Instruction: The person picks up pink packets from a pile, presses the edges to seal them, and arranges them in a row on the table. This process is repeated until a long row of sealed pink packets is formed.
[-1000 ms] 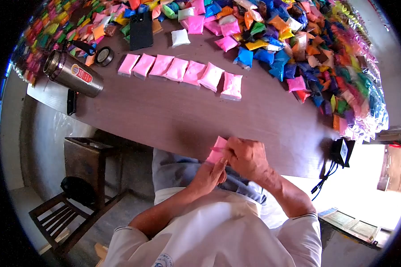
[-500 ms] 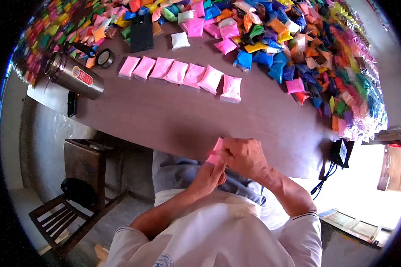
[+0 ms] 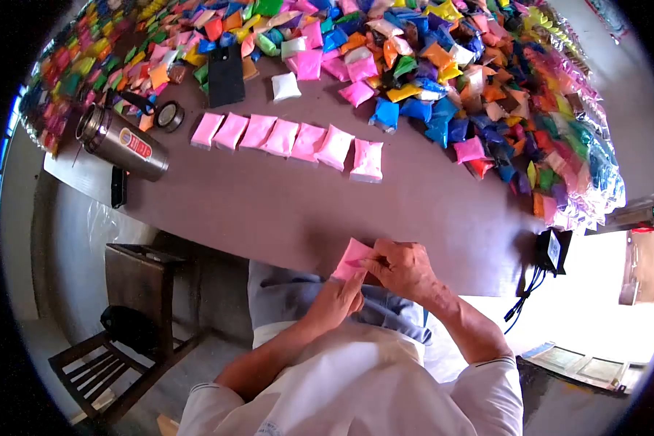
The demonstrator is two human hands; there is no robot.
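Left fingers (image 3: 351, 291) are pinching pink packet (image 3: 349, 256) at table's near edge (image 3: 211, 229). Right fingers (image 3: 389, 256) are touching it, bunched; grip unclear.

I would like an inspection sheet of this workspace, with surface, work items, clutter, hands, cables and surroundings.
Surface: brown tabletop; spills, nothing seen.
Work items: one pink packet in hand; seven pink packets in a row beyond.
Clutter: heap of multicoloured packets, black phone, open steel flask, round lid.
Hands: left hand holds the packet's near end; right hand touches its right side, grip unclear.
Cables: black cables hang below a black box, table's right edge.
Surroundings: wooden chair at left.
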